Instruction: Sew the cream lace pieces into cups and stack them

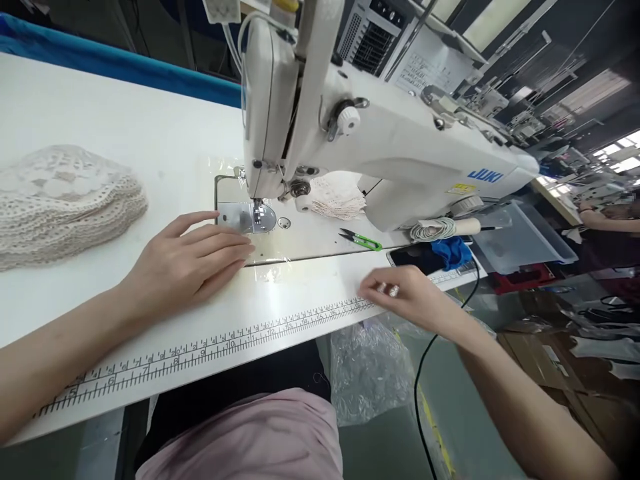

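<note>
My left hand (pixel 187 262) lies flat on the white table, its fingers stretched toward the needle plate (pixel 235 217) of a white sewing machine (pixel 390 133). Nothing shows in that hand. Close to its fingertips is the presser foot (pixel 259 212), and no fabric can be seen under it. My right hand (pixel 397 291) hovers at the table's front edge with thumb and fingers curled into a pinch. Whether anything small is between those fingertips cannot be made out. Green thread snips (pixel 361 239) lie beyond my right hand, near a dark phone (pixel 416 257).
A stack of cream lace pieces (pixel 70 207) is at the left, with more lace (pixel 337 197) behind the needle. A blue cloth (pixel 451 253), a cord bundle (pixel 433 230) and a clear bin (pixel 525 237) stand right. A printed ruler (pixel 230 345) edges the table. Another person (pixel 613 227) is far right.
</note>
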The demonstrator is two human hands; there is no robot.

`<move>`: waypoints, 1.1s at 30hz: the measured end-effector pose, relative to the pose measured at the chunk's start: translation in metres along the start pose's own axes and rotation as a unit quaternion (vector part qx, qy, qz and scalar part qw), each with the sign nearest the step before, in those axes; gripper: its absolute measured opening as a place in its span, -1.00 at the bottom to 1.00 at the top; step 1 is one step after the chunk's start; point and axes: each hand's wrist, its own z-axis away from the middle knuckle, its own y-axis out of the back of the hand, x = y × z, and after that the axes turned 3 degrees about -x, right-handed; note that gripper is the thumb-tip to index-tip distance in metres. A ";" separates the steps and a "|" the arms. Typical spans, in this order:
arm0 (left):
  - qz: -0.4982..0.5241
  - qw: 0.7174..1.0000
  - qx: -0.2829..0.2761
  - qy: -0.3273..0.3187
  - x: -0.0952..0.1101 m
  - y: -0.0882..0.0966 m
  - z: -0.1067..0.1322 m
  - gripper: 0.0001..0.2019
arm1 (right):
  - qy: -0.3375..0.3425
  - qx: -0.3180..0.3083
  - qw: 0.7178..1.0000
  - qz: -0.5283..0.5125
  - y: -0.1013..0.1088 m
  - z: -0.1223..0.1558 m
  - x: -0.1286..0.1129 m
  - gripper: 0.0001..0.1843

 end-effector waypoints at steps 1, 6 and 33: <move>-0.003 1.000 0.004 0.003 -0.001 0.000 0.000 -0.67 | 0.016 0.068 0.998 0.006 -0.003 -0.016 0.000 -0.75; -0.022 0.999 0.030 0.022 -0.007 0.002 -0.001 -0.76 | 0.113 0.309 0.944 -0.012 0.000 -0.101 0.001 -0.80; -0.083 0.996 0.036 -0.020 -0.010 0.000 -0.003 -0.78 | 0.048 0.290 0.956 0.006 0.022 -0.147 0.001 -0.84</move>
